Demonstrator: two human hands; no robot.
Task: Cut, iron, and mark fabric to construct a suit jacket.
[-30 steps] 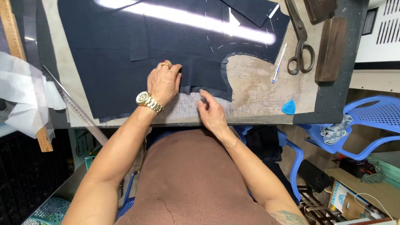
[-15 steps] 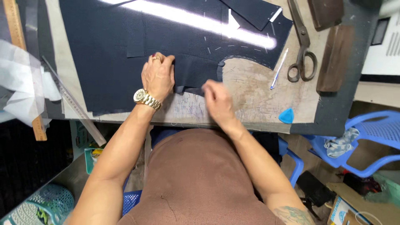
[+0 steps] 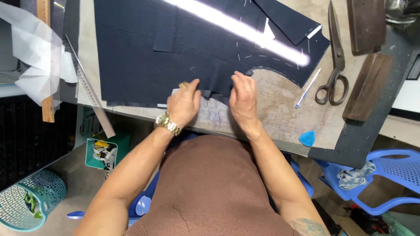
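Around the work: steel scissors (image 3: pixel 334 65) and a white pen (image 3: pixel 307 87) upper right, two dark wooden blocks (image 3: pixel 366 86) beyond, blue chalk (image 3: pixel 307 138) at the table (image 3: pixel 280 118) edge, metal ruler (image 3: pixel 89 87) left. Centre frame, dark matte cloth (image 3: pixel 166 57), chalk-marked, near edge pinched by left hand (image 3: pixel 183 104) and right hand (image 3: pixel 243 99), perhaps folding it.

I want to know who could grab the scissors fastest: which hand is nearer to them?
Right. The right hand rests on the dark fabric edge, across a stretch of bare table from the scissors. The left hand lies beyond it, farther from them.
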